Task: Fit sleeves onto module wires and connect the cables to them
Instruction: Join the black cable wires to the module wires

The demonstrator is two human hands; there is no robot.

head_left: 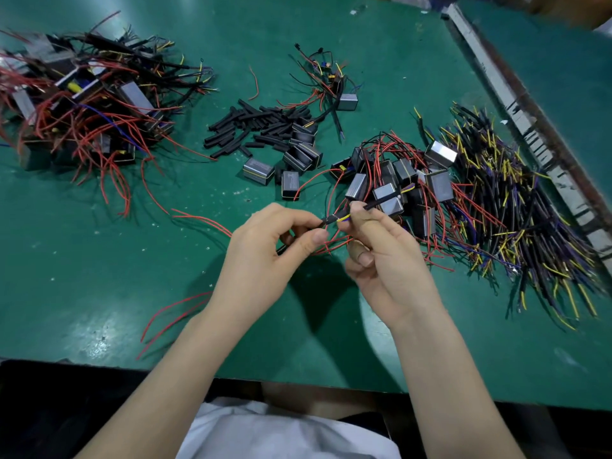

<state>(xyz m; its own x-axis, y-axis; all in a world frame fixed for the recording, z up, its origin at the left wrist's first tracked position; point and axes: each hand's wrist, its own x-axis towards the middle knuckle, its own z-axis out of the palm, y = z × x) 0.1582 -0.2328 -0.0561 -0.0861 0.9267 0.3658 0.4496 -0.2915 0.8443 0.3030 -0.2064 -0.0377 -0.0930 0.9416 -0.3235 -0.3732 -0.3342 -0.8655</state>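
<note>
- White clothing (284, 432) fills the near edge, below the green table (99, 293).
- Left hand (265, 256), fingers curled, pinches a black sleeve (328, 221) between thumb and forefinger, with red wires (331, 245) trailing under it.
- Right hand (381, 256), also curled, pinches a black cable (381, 203) whose yellow and purple ends meet the sleeve.
- Loose modules (397, 183) lie just beyond the hands.
- Spare sleeves (261, 127) are heaped farther off, centre.
- Cables (516, 210) are piled at right.
- Finished assemblies (86, 97) tangle at far left.
</note>
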